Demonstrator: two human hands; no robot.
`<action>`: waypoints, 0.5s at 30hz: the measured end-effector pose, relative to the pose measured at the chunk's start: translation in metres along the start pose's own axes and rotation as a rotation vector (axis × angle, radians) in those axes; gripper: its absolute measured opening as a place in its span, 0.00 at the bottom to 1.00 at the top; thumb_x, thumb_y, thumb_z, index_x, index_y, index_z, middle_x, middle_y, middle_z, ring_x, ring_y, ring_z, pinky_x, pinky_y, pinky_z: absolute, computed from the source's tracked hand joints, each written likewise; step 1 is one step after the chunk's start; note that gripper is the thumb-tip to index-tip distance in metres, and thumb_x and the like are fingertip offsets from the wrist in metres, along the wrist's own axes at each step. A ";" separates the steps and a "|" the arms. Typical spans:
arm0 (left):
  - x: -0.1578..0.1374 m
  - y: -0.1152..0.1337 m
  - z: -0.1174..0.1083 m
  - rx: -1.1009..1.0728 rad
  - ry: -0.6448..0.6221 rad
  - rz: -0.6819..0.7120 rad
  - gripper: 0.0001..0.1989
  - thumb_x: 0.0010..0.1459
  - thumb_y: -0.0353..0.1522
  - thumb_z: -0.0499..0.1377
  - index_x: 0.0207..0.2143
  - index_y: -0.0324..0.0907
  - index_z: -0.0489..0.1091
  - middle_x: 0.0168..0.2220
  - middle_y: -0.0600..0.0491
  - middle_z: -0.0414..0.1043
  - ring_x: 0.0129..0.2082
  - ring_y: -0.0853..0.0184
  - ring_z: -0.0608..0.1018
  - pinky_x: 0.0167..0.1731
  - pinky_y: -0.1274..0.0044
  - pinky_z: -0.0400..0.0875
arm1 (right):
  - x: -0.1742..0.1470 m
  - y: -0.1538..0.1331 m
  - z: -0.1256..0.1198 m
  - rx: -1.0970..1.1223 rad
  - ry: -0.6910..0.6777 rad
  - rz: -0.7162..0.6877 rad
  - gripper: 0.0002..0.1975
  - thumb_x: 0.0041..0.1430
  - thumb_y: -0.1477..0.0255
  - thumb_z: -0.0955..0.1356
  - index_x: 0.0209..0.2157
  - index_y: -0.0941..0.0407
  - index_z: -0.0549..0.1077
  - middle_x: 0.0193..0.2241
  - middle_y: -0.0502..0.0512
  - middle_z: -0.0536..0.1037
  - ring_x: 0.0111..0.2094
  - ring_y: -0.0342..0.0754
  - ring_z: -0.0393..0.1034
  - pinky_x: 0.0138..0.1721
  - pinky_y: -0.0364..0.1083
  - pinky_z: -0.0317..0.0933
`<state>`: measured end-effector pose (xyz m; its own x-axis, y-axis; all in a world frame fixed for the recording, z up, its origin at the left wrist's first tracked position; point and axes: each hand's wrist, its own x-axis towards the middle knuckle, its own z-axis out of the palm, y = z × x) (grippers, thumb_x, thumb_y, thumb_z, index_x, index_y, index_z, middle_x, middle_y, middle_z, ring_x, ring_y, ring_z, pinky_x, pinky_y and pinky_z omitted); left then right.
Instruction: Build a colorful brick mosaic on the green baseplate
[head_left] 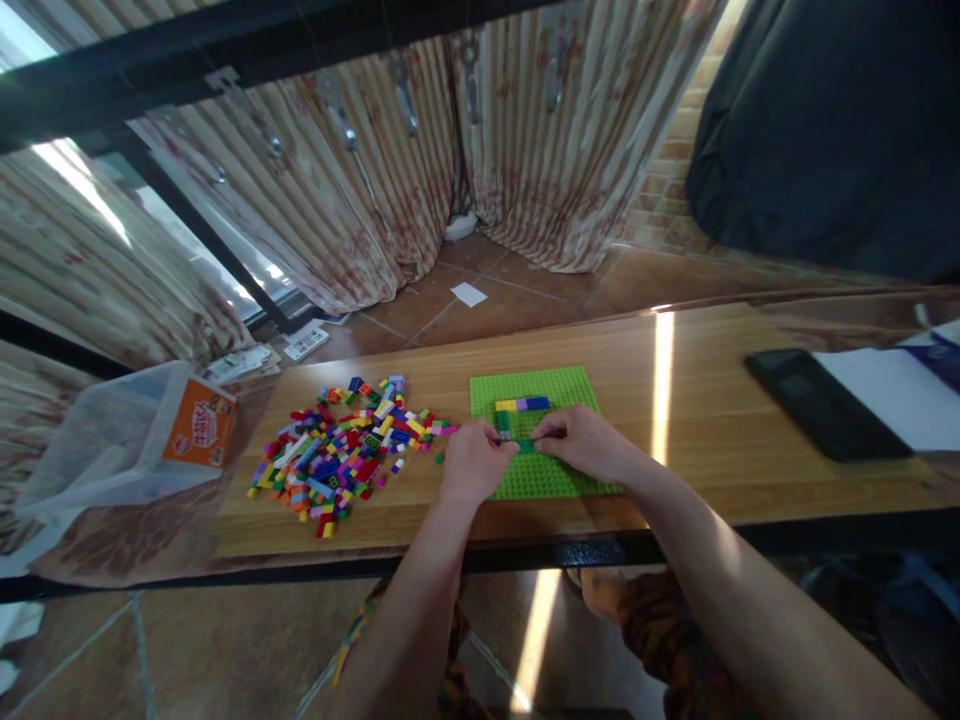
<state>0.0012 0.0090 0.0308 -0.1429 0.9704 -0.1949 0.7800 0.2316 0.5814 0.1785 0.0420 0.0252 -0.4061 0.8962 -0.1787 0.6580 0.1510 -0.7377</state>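
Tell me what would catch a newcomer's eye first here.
Most striking is the heap of multicoloured bricks spread over the left part of the wooden board. Next comes the bright green baseplate near the middle, where the left hand and right hand work close together at a small brick outline.

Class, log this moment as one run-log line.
left hand: at built bricks | right hand: at built bricks | built bricks: on green baseplate | brick pile: left of baseplate
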 end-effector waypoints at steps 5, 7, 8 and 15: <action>0.001 0.000 0.000 -0.002 -0.002 -0.006 0.07 0.51 0.34 0.65 0.30 0.39 0.74 0.29 0.49 0.77 0.32 0.63 0.78 0.31 0.76 0.68 | 0.000 -0.001 0.001 -0.017 0.012 0.018 0.07 0.52 0.74 0.69 0.32 0.55 0.81 0.30 0.50 0.83 0.33 0.46 0.75 0.36 0.44 0.64; 0.001 0.001 0.001 -0.009 0.000 -0.007 0.07 0.51 0.34 0.66 0.30 0.39 0.74 0.29 0.49 0.77 0.33 0.63 0.78 0.32 0.75 0.68 | 0.000 -0.001 0.002 -0.026 0.020 0.029 0.07 0.52 0.74 0.69 0.32 0.55 0.81 0.30 0.50 0.82 0.32 0.46 0.75 0.36 0.44 0.64; 0.000 0.001 0.001 -0.011 -0.001 -0.007 0.07 0.51 0.34 0.66 0.29 0.39 0.74 0.29 0.49 0.77 0.33 0.63 0.78 0.32 0.75 0.68 | 0.000 0.000 0.002 -0.024 0.022 0.031 0.07 0.53 0.74 0.69 0.32 0.56 0.81 0.30 0.51 0.82 0.32 0.46 0.75 0.36 0.44 0.64; 0.000 -0.001 0.002 -0.018 -0.004 0.000 0.08 0.51 0.35 0.65 0.30 0.39 0.74 0.29 0.49 0.77 0.32 0.63 0.78 0.32 0.75 0.68 | -0.002 0.001 0.001 0.017 0.013 0.032 0.06 0.53 0.73 0.69 0.32 0.55 0.81 0.30 0.49 0.83 0.33 0.46 0.75 0.36 0.44 0.64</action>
<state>0.0018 0.0088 0.0293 -0.1402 0.9702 -0.1977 0.7688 0.2325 0.5957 0.1793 0.0403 0.0243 -0.3769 0.9057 -0.1942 0.6593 0.1150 -0.7430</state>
